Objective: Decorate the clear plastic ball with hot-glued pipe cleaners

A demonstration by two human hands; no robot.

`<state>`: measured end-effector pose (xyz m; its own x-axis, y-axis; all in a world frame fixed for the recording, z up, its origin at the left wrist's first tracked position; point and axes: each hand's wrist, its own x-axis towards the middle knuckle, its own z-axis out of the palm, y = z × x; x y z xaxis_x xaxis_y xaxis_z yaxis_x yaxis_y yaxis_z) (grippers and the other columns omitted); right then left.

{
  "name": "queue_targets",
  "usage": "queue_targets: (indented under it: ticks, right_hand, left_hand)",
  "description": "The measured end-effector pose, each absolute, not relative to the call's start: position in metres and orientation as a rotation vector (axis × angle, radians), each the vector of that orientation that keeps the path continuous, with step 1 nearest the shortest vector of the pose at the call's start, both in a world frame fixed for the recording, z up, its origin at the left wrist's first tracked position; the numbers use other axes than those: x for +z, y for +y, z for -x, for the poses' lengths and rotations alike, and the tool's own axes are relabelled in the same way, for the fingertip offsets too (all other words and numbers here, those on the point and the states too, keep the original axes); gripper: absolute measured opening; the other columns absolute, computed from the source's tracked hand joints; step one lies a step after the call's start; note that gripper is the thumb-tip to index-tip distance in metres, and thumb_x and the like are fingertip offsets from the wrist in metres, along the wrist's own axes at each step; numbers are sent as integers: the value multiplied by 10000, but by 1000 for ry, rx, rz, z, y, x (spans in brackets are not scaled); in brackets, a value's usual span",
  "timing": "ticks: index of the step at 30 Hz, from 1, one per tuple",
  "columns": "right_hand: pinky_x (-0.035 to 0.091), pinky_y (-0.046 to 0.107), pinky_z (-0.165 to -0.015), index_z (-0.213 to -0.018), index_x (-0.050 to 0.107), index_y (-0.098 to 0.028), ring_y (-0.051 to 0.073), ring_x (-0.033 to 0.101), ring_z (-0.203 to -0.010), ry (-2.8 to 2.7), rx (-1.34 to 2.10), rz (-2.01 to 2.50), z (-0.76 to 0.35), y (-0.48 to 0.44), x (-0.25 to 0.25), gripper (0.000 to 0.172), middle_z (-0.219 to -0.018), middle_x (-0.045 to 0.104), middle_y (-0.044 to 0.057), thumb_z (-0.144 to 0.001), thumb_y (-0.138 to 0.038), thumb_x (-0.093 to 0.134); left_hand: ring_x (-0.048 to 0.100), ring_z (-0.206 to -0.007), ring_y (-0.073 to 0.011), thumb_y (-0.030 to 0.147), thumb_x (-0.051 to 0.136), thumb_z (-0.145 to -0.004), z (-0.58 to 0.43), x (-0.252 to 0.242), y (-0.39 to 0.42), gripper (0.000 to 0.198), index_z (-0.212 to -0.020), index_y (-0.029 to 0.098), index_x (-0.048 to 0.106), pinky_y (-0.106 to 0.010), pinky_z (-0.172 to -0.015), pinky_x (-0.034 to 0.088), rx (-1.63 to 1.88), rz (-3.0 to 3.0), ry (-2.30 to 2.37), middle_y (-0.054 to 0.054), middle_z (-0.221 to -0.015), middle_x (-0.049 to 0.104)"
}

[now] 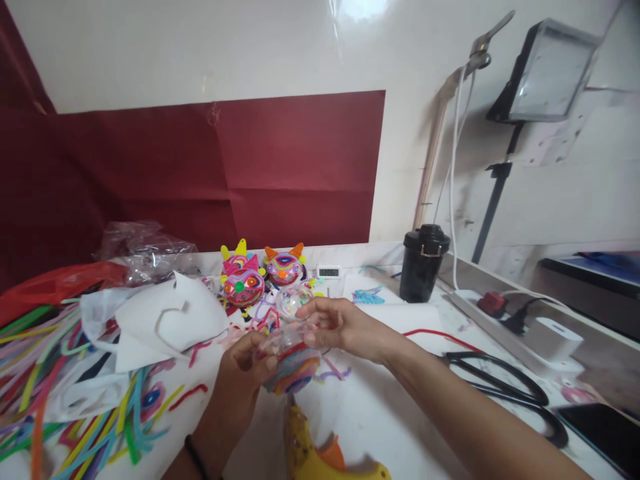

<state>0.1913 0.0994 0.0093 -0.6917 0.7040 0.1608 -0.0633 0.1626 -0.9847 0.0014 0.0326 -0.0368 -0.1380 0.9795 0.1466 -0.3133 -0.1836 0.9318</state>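
In front of me, my left hand [245, 373] grips the left side of a see-through plastic ball [293, 370] with coloured stripes on its lower part. My right hand [335, 327] has its fingers bent at the ball's top right edge, thumb and fingertips pinching the clear plastic. Just behind them lies another clear plastic ball [290, 300] with coloured bits. A yellow glue gun [305, 447] with an orange trigger lies below the ball, its dark tip just under it. Two decorated balls with ears, one orange-eared [285, 265] and one pink-eared [243, 287], stand farther back.
Many coloured pipe cleaners [95, 427] and crumpled white paper [170, 320] cover the left side. Along the back are a small digital timer [329, 271] and a black lidded cup [424, 263]. A power strip [520, 340], black cable [505, 380] and phone [603, 433] lie right.
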Motion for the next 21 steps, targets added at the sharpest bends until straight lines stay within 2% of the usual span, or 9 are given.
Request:
queue_targets:
  ticks: [2,12,21]
  right_hand:
    - [325,241,-557,-927,556,-152,95,421,-584,-1834,1617,587,-192,99,9,477,-692,507,-40,-638,-441,802]
    - [379,246,-604,-876,482,-203,125,500,-668,-1842,1607,546,-199,98,14,470,-748,533,-40,-632,-421,819]
    - [308,230,-546,-871,418,-209,102,397,-610,-1944,1435,615,-199,96,15,456,-714,446,-68,-655,-355,791]
  left_hand:
    - [536,-539,-128,267,820,-583,-1,-38,33,239,-642,168,611,-237,-492,429,1529,-1056,947,24,-608,617]
    - [571,-635,-141,268,801,-650,2,-35,35,191,-731,167,660,-261,-613,437,1351,-1097,789,-3,-681,661]
    - [595,-607,-151,267,847,-574,2,-39,35,245,-698,172,658,-257,-595,443,1412,-1100,912,0,-647,677]
